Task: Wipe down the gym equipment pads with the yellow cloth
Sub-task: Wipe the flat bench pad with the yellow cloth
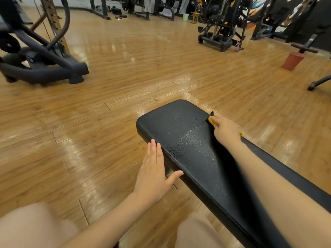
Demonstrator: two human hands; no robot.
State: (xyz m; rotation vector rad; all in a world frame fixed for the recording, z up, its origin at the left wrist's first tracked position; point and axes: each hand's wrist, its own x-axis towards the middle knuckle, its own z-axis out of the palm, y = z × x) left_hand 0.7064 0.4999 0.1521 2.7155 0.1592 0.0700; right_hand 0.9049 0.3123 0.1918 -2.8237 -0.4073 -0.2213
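The right hand (226, 130) bunches the yellow cloth (211, 121) against the bench pad (189, 140) at its far right edge (soft, light, best kept wadded under the palm). The left hand (153, 174), fingers straight, braces the pad's left edge.

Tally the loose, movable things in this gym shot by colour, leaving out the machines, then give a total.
Yellow: 1, the yellow cloth under the right hand on the bench pad
Red-brown: 1, the bin
Pale green: 1, the far bin
Total: 3
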